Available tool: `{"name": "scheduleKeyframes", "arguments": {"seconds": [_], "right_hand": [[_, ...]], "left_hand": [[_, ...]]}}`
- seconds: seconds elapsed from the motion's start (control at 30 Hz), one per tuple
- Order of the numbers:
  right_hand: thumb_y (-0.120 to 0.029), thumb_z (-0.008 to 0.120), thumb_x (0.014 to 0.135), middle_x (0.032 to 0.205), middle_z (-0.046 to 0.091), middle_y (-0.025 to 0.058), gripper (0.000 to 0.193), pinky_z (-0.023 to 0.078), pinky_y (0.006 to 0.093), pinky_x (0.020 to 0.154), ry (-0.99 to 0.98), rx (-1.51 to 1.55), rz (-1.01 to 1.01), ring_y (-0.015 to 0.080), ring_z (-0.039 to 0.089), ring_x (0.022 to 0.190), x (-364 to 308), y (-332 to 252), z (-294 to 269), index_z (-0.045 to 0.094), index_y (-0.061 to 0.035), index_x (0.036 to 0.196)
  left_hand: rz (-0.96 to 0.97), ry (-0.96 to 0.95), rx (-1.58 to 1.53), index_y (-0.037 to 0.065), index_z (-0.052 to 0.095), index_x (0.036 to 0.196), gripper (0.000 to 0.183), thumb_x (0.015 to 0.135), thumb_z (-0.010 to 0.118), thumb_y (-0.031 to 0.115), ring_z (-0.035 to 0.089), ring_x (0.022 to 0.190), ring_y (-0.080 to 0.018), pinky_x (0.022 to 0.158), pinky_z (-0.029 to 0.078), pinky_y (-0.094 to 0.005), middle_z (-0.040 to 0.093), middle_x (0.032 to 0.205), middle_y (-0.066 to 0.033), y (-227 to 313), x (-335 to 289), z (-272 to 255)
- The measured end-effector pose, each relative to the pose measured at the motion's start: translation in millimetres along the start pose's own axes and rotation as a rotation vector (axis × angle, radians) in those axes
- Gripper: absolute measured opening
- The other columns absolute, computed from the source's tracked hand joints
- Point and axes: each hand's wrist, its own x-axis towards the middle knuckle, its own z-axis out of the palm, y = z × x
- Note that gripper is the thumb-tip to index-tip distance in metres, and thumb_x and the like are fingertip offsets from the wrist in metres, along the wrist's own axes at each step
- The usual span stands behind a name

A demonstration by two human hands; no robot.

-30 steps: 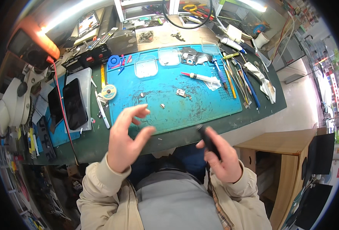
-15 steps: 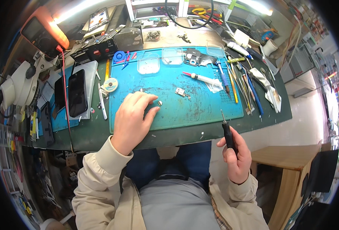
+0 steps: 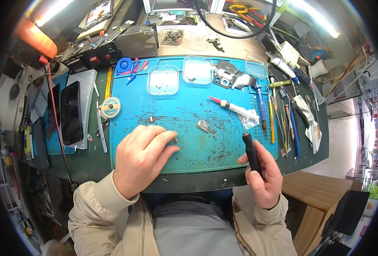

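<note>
My left hand (image 3: pixel 143 157) is over the front left of the blue work mat (image 3: pixel 154 109), its thumb and forefinger apart. Right by the forefinger's tip is a small metal part (image 3: pixel 175 139), partly hidden by that finger. Another small metal part (image 3: pixel 151 120) lies just beyond the knuckles. My right hand (image 3: pixel 263 175) grips a black-handled screwdriver (image 3: pixel 251 151), its thin tip pointing up and away over the mat's front right. A small silver circuit-board piece (image 3: pixel 205 126) rests on the mat between the two hands.
Clear plastic boxes (image 3: pixel 163 94) with tiny parts stand at the mat's back. A syringe (image 3: pixel 236 109) and a row of hand tools (image 3: pixel 293 123) lie to the right. A solder spool (image 3: pixel 110 107) and a black phone (image 3: pixel 71 113) are on the left.
The view has shifted, so the bench sits lower in the picture. My left hand stays by the small metal part, and the screwdriver remains in my right hand, now more upright.
</note>
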Motion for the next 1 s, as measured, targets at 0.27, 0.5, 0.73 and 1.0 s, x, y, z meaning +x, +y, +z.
{"name": "scheduleKeyframes", "arguments": {"seconds": [0.27,0.5,0.73,1.0], "right_hand": [[-0.004,0.043,0.106,0.126,0.067,0.0210,0.063,0.051,0.0235,0.066,0.018,0.012,0.028,0.0058,0.054,0.070,-3,-4,12,0.026,0.0098,0.165],[0.003,0.041,0.103,0.135,0.060,0.0259,0.064,0.052,0.0247,0.064,-0.021,0.104,-0.052,0.0096,0.059,0.070,-4,3,12,0.026,0.0044,0.166],[0.017,0.038,0.088,0.139,0.056,0.0317,0.071,0.064,0.0319,0.066,-0.177,0.178,-0.059,0.0328,0.080,0.091,7,-12,5,0.042,0.0032,0.158],[-0.006,0.073,0.100,0.108,0.074,0.0250,0.042,0.064,0.0415,0.075,-0.113,0.340,-0.094,0.0321,0.077,0.089,48,-42,22,0.057,0.0047,0.137]], "left_hand": [[0.053,-0.032,0.025,0.003,0.073,0.122,0.047,0.078,0.085,0.011,0.067,0.100,-0.0289,0.086,0.054,-0.0411,0.071,0.114,-0.0079,2,-16,-9],[0.156,-0.119,0.082,0.001,0.070,0.129,0.055,0.077,0.083,0.015,0.066,0.101,-0.0279,0.086,0.055,-0.0398,0.068,0.119,-0.0089,-6,-19,-17],[0.326,-0.224,0.132,-0.005,0.069,0.131,0.055,0.080,0.080,0.014,0.067,0.096,-0.0245,0.080,0.057,-0.0361,0.063,0.115,-0.0104,-19,-12,-24],[0.422,-0.119,0.145,-0.005,0.075,0.119,0.037,0.085,0.073,0.009,0.061,0.090,-0.0149,0.072,0.052,-0.0266,0.061,0.109,-0.0072,-29,-8,-12]]}}
